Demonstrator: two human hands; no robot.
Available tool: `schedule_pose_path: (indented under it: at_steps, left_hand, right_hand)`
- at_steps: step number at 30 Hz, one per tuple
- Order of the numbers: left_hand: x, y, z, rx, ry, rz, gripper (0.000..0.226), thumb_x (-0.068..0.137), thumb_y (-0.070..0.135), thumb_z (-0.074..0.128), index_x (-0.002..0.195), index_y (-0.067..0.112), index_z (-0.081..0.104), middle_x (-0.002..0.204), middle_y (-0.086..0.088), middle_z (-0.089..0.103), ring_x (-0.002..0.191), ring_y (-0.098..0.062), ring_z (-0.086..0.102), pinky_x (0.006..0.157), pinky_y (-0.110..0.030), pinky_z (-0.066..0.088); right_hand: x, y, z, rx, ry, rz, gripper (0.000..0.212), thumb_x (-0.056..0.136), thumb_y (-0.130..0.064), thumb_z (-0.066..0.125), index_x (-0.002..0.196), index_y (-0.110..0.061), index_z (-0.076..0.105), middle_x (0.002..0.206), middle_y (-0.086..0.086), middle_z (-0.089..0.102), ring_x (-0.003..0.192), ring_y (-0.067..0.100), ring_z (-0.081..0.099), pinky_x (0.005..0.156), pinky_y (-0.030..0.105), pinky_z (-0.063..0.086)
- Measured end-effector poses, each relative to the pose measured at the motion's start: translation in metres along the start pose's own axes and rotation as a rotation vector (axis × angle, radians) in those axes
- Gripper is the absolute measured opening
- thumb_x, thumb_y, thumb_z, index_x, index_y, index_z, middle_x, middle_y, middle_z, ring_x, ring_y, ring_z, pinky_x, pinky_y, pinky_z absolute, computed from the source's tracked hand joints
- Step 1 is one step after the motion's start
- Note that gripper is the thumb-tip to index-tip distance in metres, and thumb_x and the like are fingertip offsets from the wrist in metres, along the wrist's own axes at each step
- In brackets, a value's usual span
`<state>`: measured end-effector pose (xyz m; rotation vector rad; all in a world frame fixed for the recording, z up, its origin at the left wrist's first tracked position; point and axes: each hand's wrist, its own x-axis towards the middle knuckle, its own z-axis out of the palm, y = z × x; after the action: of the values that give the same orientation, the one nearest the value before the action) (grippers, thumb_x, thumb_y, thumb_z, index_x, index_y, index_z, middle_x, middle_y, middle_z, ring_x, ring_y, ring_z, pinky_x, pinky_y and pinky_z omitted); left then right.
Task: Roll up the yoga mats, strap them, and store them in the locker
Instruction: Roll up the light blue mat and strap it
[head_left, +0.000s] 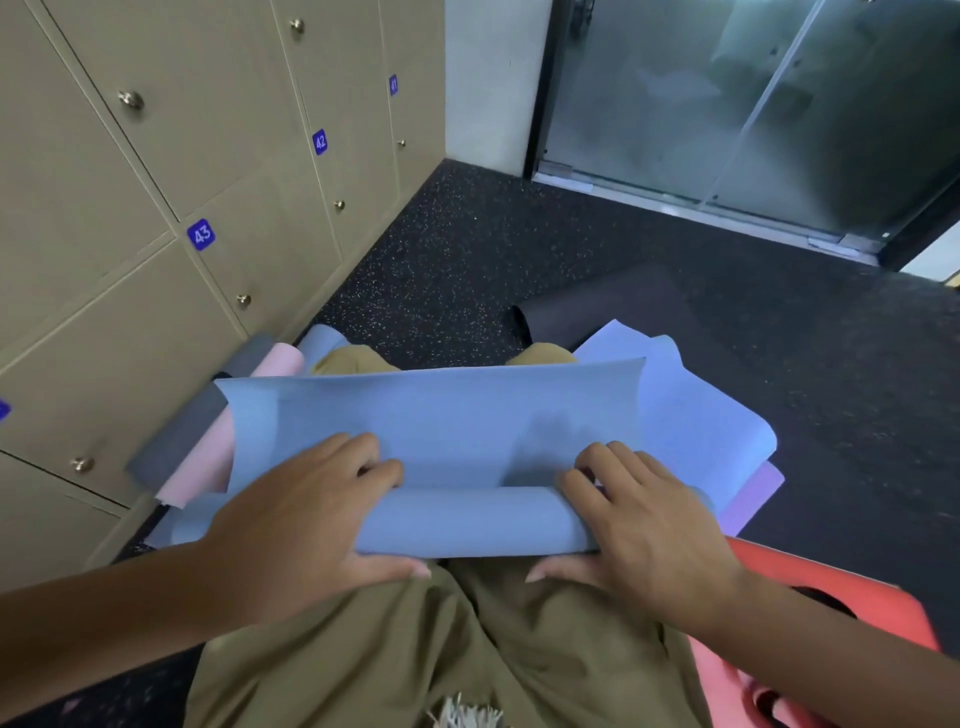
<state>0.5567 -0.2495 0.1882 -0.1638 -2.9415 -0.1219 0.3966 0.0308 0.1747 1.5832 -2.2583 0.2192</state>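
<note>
Early rolling stage: left hand (311, 514) and right hand (644, 519), fingers curled grasping the started roll of the blue mat (441, 431) over the lap; strapping and the lockers (156, 156) remain.

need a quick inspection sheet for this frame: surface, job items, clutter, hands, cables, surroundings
Surface: dark speckled floor.
Job's things: blue mat partly rolled across the lap; pink-and-grey rolled mat beside the lockers; dark mat and lilac mat on the floor.
Clutter: red object, right.
Hands: left hand and right hand both grip the blue roll.
Cables: nothing seen.
Surroundings: lockers closed, numbered 41 to 43; glass door.
</note>
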Motion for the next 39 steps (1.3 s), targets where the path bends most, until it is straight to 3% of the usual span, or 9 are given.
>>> schedule_pose_path:
  at_steps: [4, 9, 12, 15, 18, 22, 29, 34, 39]
  left_hand:
    - [0.008, -0.007, -0.001, -0.104, -0.088, -0.018, 0.062, 0.076, 0.095, 0.043, 0.099, 0.038, 0.046, 0.086, 0.018, 0.045, 0.075, -0.003, 0.046, 0.061, -0.025, 0.041]
    - [0.016, -0.015, 0.001, -0.239, -0.250, -0.049, 0.062, 0.078, 0.096, 0.040, 0.097, 0.038, 0.051, 0.086, 0.014, 0.044, 0.083, -0.005, 0.044, 0.072, -0.031, 0.043]
    - [0.018, -0.016, 0.005, -0.132, -0.149, 0.007, 0.061, 0.087, 0.089, 0.038, 0.094, 0.032, 0.058, 0.093, 0.014, 0.036, 0.083, -0.009, 0.040, 0.068, -0.029, 0.039]
    - [0.013, -0.011, 0.011, -0.077, -0.055, -0.017, 0.065, 0.090, 0.084, 0.035, 0.099, 0.027, 0.063, 0.093, 0.011, 0.041, 0.078, -0.012, 0.046, 0.063, -0.028, 0.040]
    - [0.011, -0.009, 0.015, -0.103, -0.022, -0.032, 0.068, 0.089, 0.086, 0.037, 0.112, 0.027, 0.062, 0.092, 0.011, 0.047, 0.076, -0.012, 0.052, 0.061, -0.031, 0.048]
    - [0.019, -0.015, 0.018, -0.191, -0.052, -0.061, 0.060, 0.092, 0.082, 0.037, 0.112, 0.033, 0.064, 0.094, 0.017, 0.044, 0.085, -0.005, 0.045, 0.067, -0.026, 0.045]
    - [0.033, -0.033, 0.014, -0.365, -0.176, -0.069, 0.053, 0.093, 0.079, 0.038, 0.113, 0.037, 0.064, 0.101, 0.022, 0.045, 0.096, 0.009, 0.047, 0.083, -0.014, 0.036]
    - [0.036, -0.033, 0.019, -0.221, -0.003, -0.022, 0.054, 0.101, 0.068, 0.038, 0.116, 0.026, 0.068, 0.096, 0.014, 0.054, 0.086, 0.000, 0.048, 0.075, -0.020, 0.037]
    - [0.034, -0.019, 0.029, -0.172, 0.238, -0.023, 0.032, 0.102, 0.037, 0.051, 0.113, 0.019, 0.075, 0.103, 0.004, 0.063, 0.088, -0.022, 0.063, 0.075, -0.035, 0.051]
  right_hand:
    - [0.003, 0.002, 0.002, 0.051, 0.001, 0.021, 0.073, 0.085, -0.082, 0.046, 0.099, -0.013, 0.066, 0.083, 0.001, 0.053, 0.069, 0.024, 0.053, 0.061, 0.037, 0.051]
    - [0.007, 0.001, 0.008, 0.097, -0.007, 0.059, 0.067, 0.087, -0.078, 0.044, 0.093, -0.015, 0.069, 0.087, -0.002, 0.060, 0.075, 0.020, 0.056, 0.062, 0.030, 0.050]
    - [0.009, 0.002, 0.012, 0.123, -0.025, 0.088, 0.066, 0.087, -0.077, 0.044, 0.098, -0.018, 0.069, 0.099, -0.001, 0.059, 0.085, 0.017, 0.050, 0.066, 0.026, 0.043]
    - [0.016, 0.006, 0.013, 0.171, -0.069, 0.101, 0.066, 0.085, -0.079, 0.043, 0.098, -0.020, 0.069, 0.096, -0.002, 0.055, 0.083, 0.016, 0.047, 0.066, 0.025, 0.040]
    - [0.026, 0.014, 0.011, 0.228, -0.131, 0.108, 0.067, 0.083, -0.080, 0.043, 0.095, -0.021, 0.072, 0.088, -0.003, 0.055, 0.078, 0.016, 0.053, 0.065, 0.024, 0.035]
    - [0.039, 0.022, 0.006, 0.324, -0.272, 0.131, 0.068, 0.081, -0.080, 0.042, 0.096, -0.021, 0.072, 0.085, -0.003, 0.054, 0.077, 0.019, 0.056, 0.064, 0.027, 0.036]
    - [0.033, 0.008, 0.016, 0.190, -0.105, 0.166, 0.054, 0.104, -0.061, 0.034, 0.103, -0.019, 0.066, 0.096, -0.003, 0.059, 0.081, 0.022, 0.056, 0.067, 0.037, 0.050]
    - [0.044, 0.018, 0.016, 0.223, -0.143, 0.203, 0.054, 0.103, -0.064, 0.031, 0.101, -0.024, 0.069, 0.092, -0.008, 0.060, 0.082, 0.015, 0.058, 0.063, 0.025, 0.041]
    - [0.070, 0.034, 0.008, 0.339, -0.399, 0.286, 0.066, 0.090, -0.079, 0.013, 0.101, -0.039, 0.064, 0.098, -0.017, 0.058, 0.096, 0.005, 0.052, 0.058, 0.014, 0.032]
